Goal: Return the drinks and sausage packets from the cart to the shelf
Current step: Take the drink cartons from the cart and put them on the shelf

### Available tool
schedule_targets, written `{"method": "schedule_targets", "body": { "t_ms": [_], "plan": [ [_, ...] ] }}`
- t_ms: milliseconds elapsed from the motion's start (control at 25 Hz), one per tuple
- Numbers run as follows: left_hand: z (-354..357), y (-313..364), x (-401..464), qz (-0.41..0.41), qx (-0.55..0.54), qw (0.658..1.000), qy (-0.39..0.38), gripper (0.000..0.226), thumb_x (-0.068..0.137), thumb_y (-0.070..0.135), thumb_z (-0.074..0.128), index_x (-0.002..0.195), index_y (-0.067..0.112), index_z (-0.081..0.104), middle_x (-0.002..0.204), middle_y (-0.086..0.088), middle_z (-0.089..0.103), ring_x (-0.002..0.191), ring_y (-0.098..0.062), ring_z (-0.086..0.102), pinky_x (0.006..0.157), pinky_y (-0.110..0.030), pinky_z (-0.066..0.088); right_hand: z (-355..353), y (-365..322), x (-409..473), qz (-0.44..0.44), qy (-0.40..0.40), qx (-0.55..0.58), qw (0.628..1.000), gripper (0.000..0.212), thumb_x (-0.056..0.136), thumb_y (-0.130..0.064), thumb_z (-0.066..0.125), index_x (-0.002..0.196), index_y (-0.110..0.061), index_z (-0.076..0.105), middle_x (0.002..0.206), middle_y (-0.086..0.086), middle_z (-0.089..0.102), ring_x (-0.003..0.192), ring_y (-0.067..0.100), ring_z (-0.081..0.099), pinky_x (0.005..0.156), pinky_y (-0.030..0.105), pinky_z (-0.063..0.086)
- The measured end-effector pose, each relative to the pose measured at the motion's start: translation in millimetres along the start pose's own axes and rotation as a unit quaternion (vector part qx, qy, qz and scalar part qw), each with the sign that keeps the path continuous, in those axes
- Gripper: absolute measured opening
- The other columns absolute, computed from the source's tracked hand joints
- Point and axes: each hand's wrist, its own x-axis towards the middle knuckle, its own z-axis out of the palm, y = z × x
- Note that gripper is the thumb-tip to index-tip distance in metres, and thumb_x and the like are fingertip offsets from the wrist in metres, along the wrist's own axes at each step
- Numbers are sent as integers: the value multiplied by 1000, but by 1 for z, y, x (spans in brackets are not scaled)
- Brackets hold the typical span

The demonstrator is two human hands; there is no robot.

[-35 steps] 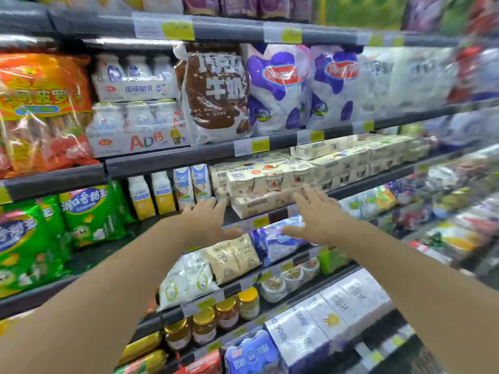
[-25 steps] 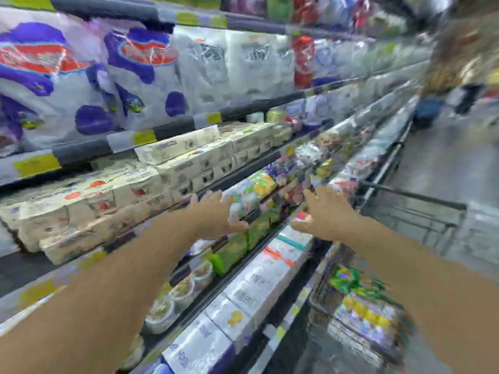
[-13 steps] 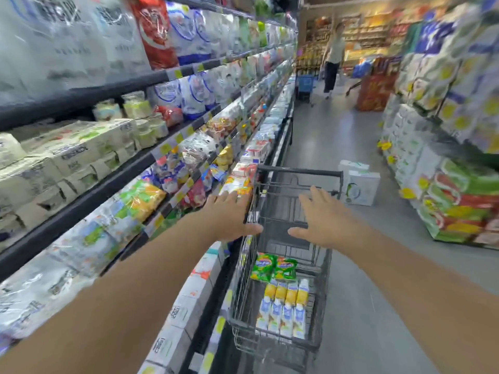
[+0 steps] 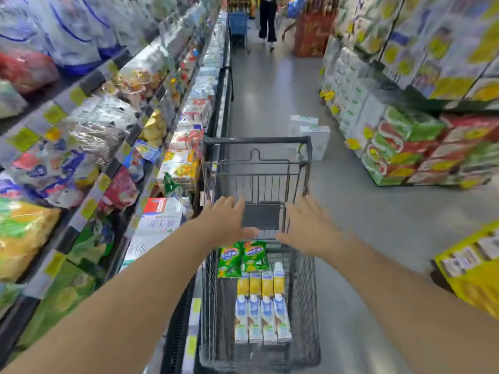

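A dark wire shopping cart [image 4: 307,279] stands in the aisle right below me. In its basket lie two green sausage packets [image 4: 243,259], a row of yellow drink bottles [image 4: 260,283] and a row of blue-and-white drink bottles [image 4: 262,318]. My left hand [image 4: 229,220] hovers above the cart's left side, fingers spread, holding nothing. My right hand [image 4: 307,225] hovers above the cart's right side, also spread and empty. The shelf [image 4: 89,168] with packed goods runs along my left.
Stacked cartons [image 4: 405,147] line the right side of the aisle, with a yellow display [image 4: 475,268] at the near right. White boxes [image 4: 310,136] sit on the floor beyond the cart. A person [image 4: 267,20] and a blue cart [image 4: 239,25] stand far down the aisle.
My view has swung from the shelf on the left to the aisle and down onto the cart. Both hands stayed spread and empty and now hang over the basket.
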Motion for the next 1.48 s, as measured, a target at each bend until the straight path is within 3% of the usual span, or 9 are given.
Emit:
{"method": "schedule_targets", "body": {
  "t_ms": [120, 240, 400, 760, 880, 1080, 1240, 1360, 1480],
  "plan": [
    [64, 2, 39, 12, -38, 998, -50, 94, 88, 71, 36, 155, 11, 9, 160, -14, 19, 147, -32, 18, 117, -53, 18, 66, 9, 23, 23, -61, 25, 998, 85, 89, -63, 49, 151, -9, 28, 158, 18, 26, 147, 35, 22, 118, 47, 26],
    [149, 10, 70, -12, -115, 987, -116, 93, 88, 69, 39, 153, 8, 16, 157, -16, 26, 144, -33, 26, 115, -48, 26, 146, 16, 47, 43, -118, 88, 988, 60, 90, -52, 55, 131, -8, 50, 132, 15, 52, 125, 33, 48, 102, 41, 43],
    [258, 19, 88, -67, -212, 955, -199, 82, 93, 59, 44, 151, 6, 22, 153, -17, 32, 139, -32, 32, 111, -42, 33, 261, 22, 64, 73, -204, 153, 964, 38, 89, -41, 55, 112, -12, 63, 110, 14, 65, 106, 35, 63, 86, 41, 53],
    [465, 9, 131, -252, -308, 884, -247, 81, 89, 64, 45, 144, 7, 33, 141, -13, 44, 129, -31, 41, 107, -41, 36, 454, 29, 82, 305, -247, 236, 889, 34, 87, -24, 59, 116, -6, 57, 118, 15, 58, 112, 35, 58, 84, 35, 50],
    [494, 10, 141, -300, -324, 861, -250, 67, 87, 58, 55, 129, 6, 47, 127, -12, 53, 120, -30, 50, 102, -40, 39, 494, 29, 83, 369, -231, 282, 855, 39, 87, -25, 60, 119, -3, 54, 122, 16, 57, 113, 36, 58, 84, 35, 48],
    [505, 18, 140, -302, -302, 882, -200, 43, 90, 41, 60, 115, 7, 54, 116, -10, 58, 111, -30, 55, 100, -42, 42, 528, 30, 77, 420, -184, 356, 814, 36, 83, -31, 63, 110, -8, 59, 108, 14, 67, 93, 33, 67, 74, 40, 57],
    [505, 26, 136, -365, -410, 821, -158, 48, 82, 26, 73, 118, 6, 48, 120, -14, 48, 104, -34, 57, 90, -49, 52, 516, 30, 73, 431, -144, 345, 821, 40, 82, -26, 73, 113, -6, 57, 113, 13, 65, 99, 30, 65, 80, 38, 56],
    [509, 19, 134, -397, -422, 795, -178, 62, 74, 32, 79, 120, 5, 48, 121, -13, 49, 107, -32, 56, 87, -44, 53, 510, 31, 73, 427, -152, 299, 840, 56, 71, -36, 84, 111, -4, 59, 114, 15, 63, 109, 32, 61, 83, 35, 53],
    [507, 11, 133, -405, -485, 745, -213, 39, 74, 35, 79, 96, 6, 65, 90, -8, 65, 73, -22, 61, 62, -30, 52, 500, 34, 76, 422, -175, 314, 833, 46, 66, -36, 88, 93, -9, 61, 106, 14, 69, 99, 31, 67, 75, 37, 58]
  ]
}}
